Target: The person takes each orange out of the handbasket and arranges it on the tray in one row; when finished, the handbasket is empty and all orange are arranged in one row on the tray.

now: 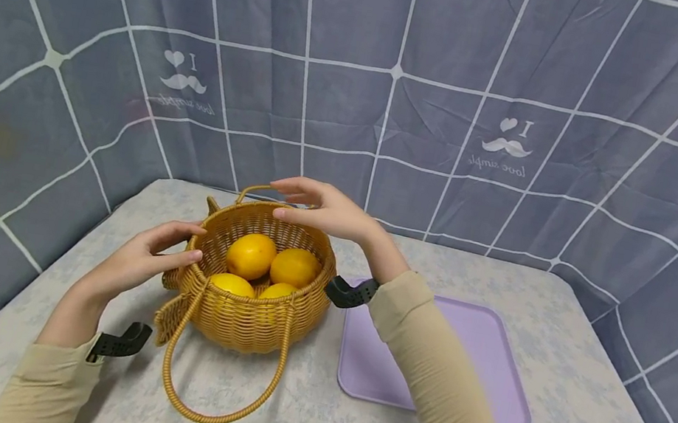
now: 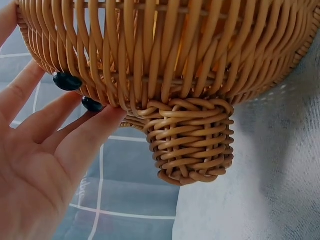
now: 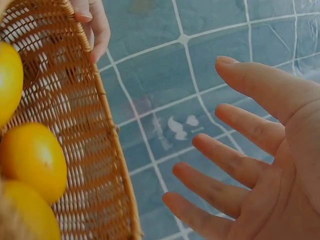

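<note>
Possibly a home, blue-grey grid-print curtains on three sides, pale patterned tabletop

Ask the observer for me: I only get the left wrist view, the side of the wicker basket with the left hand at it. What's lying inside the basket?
Observer: The head view shows four yellow fruits inside the basket.
Operator: Okay, and is the right hand holding anything?
Observer: No, the right wrist view shows the right hand with its fingers spread and nothing in it.
Operator: Anything else set out beside the basket?
Observer: Yes, in the head view a lilac tray lies to the right of it, partly hidden by the person's right sleeve.
</note>
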Tool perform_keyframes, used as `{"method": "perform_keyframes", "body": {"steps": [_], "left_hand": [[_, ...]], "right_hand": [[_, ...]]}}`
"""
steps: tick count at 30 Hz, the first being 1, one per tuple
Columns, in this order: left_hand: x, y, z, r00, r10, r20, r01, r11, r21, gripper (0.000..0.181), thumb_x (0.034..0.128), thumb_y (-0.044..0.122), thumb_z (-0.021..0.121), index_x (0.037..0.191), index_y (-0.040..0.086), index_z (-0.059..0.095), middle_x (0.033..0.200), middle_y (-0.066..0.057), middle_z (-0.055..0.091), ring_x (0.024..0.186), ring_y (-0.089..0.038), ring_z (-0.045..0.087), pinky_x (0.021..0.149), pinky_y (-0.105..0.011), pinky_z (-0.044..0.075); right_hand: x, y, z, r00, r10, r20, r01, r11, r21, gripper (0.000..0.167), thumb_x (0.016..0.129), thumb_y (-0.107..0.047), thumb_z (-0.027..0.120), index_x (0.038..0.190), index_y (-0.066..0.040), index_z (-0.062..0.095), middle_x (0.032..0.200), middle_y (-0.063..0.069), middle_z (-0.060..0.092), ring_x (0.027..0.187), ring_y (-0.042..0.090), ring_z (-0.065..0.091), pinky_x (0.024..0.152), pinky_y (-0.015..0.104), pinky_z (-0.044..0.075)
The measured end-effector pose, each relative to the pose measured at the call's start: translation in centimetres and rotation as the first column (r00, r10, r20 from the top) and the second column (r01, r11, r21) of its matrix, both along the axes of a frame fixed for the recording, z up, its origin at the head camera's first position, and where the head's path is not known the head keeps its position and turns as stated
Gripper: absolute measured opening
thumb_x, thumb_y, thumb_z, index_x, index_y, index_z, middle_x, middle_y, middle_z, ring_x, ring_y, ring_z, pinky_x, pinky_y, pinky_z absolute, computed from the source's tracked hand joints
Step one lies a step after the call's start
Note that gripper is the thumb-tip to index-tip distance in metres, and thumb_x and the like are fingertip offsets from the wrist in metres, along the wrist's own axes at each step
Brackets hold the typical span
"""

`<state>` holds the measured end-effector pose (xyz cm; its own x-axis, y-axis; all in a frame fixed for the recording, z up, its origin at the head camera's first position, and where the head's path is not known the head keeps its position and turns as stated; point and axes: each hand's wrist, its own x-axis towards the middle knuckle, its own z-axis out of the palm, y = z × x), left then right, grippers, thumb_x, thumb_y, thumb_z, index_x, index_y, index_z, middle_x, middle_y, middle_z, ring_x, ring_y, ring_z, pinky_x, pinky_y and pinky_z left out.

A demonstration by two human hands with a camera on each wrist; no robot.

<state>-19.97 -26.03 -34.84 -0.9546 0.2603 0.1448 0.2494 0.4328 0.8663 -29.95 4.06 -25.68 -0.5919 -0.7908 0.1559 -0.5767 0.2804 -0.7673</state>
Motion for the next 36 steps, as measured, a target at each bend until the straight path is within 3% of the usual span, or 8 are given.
{"method": "perform_keyframes", "body": {"steps": [8,13,18,23,29,36], "left_hand": [[-0.1,0.1,0.0,1.0,-0.022,-0.001,0.022,1.0,0.02,0.045,0.0947,0.023,0.058,0.133,0.005,0.045,0.148,-0.015,0.03,0.136,-0.039,0.02,0.1,-0.067,0.02],[-0.4,-0.1,-0.2,1.0,-0.026,0.009,0.026,0.999,0.02,0.047,0.0947,0.025,0.058,0.134,0.004,0.044,0.148,-0.015,0.029,0.137,-0.039,0.019,0.1,-0.067,0.02],[-0.4,-0.3,-0.3,1.0,-0.02,0.017,0.02,1.0,0.019,0.048,0.0944,0.026,0.059,0.135,0.005,0.044,0.148,-0.015,0.029,0.137,-0.038,0.02,0.101,-0.067,0.019],[-0.3,-0.3,-0.3,1.0,-0.02,0.007,0.02,1.0,0.016,0.045,0.0943,0.025,0.059,0.133,0.006,0.046,0.148,-0.015,0.03,0.136,-0.039,0.02,0.101,-0.067,0.02],[-0.2,0.0,-0.2,0.999,-0.033,0.0,0.033,0.999,0.021,0.044,0.0946,0.022,0.059,0.133,0.005,0.046,0.148,-0.014,0.03,0.137,-0.04,0.019,0.1,-0.068,0.019],[-0.2,-0.1,-0.1,1.0,-0.023,0.01,0.023,1.0,0.018,0.046,0.0944,0.023,0.059,0.135,0.007,0.045,0.149,-0.014,0.029,0.136,-0.04,0.019,0.1,-0.067,0.02]], "right_hand": [[-1.2,-3.7,-0.2,0.993,0.029,0.116,-0.034,0.999,0.042,0.046,0.091,-0.03,0.062,0.134,-0.018,0.052,0.131,-0.001,0.054,0.116,0.01,0.052,0.093,0.028,0.044],[-2.0,-5.7,-0.9,0.96,0.049,0.277,-0.075,0.994,0.082,0.041,0.09,-0.031,0.063,0.129,-0.019,0.057,0.128,-0.003,0.057,0.113,0.013,0.054,0.089,0.032,0.048],[-2.6,-7.3,-2.0,0.936,0.093,0.339,-0.154,0.976,0.156,0.04,0.09,-0.028,0.065,0.127,-0.015,0.059,0.123,-0.004,0.058,0.113,0.013,0.053,0.097,0.039,0.043],[-3.0,-8.1,-3.5,0.955,0.105,0.276,-0.185,0.941,0.284,0.043,0.087,-0.032,0.067,0.127,-0.02,0.059,0.126,-0.006,0.056,0.114,0.007,0.05,0.099,0.03,0.039],[-3.3,-8.5,-5.0,0.986,0.056,0.157,-0.115,0.911,0.395,0.048,0.081,-0.04,0.071,0.126,-0.026,0.06,0.133,-0.008,0.05,0.12,0.01,0.045,0.095,0.026,0.04],[-3.3,-9.1,-5.8,0.991,0.12,0.066,-0.137,0.871,0.471,0.052,0.079,-0.036,0.075,0.126,-0.021,0.061,0.13,-0.009,0.052,0.121,0.011,0.044,0.094,0.022,0.037]]}}
